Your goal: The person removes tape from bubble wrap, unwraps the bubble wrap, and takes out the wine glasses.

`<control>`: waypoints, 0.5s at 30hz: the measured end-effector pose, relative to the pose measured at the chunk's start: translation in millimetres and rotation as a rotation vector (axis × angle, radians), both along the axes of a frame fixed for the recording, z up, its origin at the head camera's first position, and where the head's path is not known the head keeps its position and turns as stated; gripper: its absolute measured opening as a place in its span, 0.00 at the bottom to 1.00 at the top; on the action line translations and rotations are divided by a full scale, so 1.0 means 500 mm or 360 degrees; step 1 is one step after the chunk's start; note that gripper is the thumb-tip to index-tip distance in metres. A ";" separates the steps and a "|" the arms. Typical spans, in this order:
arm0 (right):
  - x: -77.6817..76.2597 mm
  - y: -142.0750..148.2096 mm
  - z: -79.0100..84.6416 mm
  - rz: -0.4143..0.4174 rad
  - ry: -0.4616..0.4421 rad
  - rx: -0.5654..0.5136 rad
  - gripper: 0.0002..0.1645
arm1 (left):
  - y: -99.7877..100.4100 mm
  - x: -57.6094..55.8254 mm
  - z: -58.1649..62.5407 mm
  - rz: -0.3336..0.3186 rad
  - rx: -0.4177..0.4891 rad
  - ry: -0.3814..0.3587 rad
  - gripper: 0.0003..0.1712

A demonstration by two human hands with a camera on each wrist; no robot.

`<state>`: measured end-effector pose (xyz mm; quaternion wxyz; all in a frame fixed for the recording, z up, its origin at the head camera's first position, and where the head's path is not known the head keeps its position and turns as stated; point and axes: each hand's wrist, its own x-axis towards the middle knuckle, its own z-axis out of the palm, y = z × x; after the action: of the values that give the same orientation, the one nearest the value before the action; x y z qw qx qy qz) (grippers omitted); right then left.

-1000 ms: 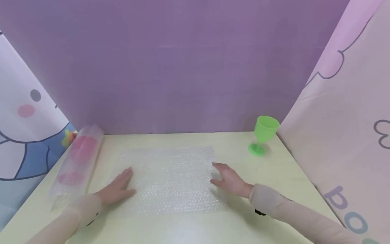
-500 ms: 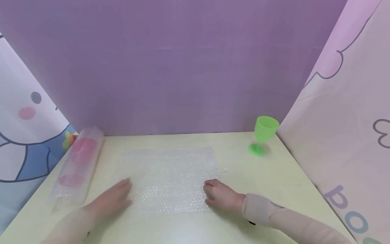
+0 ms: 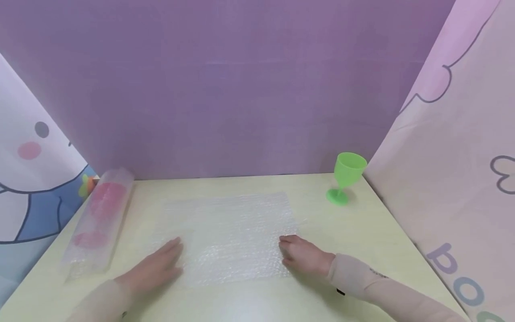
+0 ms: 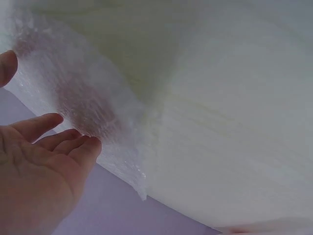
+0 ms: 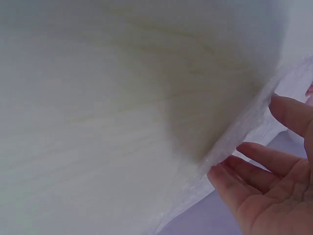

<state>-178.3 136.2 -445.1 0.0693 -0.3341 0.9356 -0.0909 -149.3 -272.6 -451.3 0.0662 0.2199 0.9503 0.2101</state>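
Note:
A clear sheet of bubble wrap (image 3: 237,241) lies flat on the pale table. At its left side my left hand (image 3: 154,266) rests with fingers relaxed. In the left wrist view the fingertips of that hand (image 4: 49,166) touch the bubble wrap (image 4: 83,93), and the thumb stands apart. My right hand (image 3: 306,255) lies at the sheet's right edge. Seen from the right wrist, the fingertips of the right hand (image 5: 264,171) meet the edge of the bubble wrap (image 5: 230,142), loosely bent, with the thumb spread away.
A green plastic goblet (image 3: 348,172) stands upright at the back right of the table (image 3: 241,304). Along the left side lies a bubble-wrapped bundle (image 3: 96,219) with something pink inside. A purple panel (image 3: 225,89) closes off the back, and printed panels flank both sides.
Both hands have drawn nearer to the person and then shifted a little to the right, and the bubble wrap has slid slightly right with them. The goblet and the bundle stay put.

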 end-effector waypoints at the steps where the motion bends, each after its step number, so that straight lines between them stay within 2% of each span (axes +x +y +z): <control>1: -0.001 0.003 0.002 -0.0025 -0.0026 -0.0009 0.15 | 0.004 -0.004 0.000 -0.0005 0.0000 -0.0016 0.38; 5: -0.006 0.015 0.004 -0.0109 -0.0103 -0.0064 0.29 | 0.019 -0.021 0.003 -0.0001 0.0026 -0.0076 0.39; 9: -0.018 0.022 0.000 -0.0137 -0.0118 -0.0100 0.28 | 0.031 -0.036 0.009 0.0009 0.0035 -0.0137 0.39; 15: -0.038 0.034 -0.003 -0.0190 -0.0143 -0.0092 0.29 | 0.046 -0.059 0.003 0.0000 0.0027 -0.0149 0.39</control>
<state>-197.4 153.3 -446.6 0.0961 -0.2751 0.9468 -0.1367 -179.0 -249.6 -449.6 0.1088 0.2104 0.9443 0.2284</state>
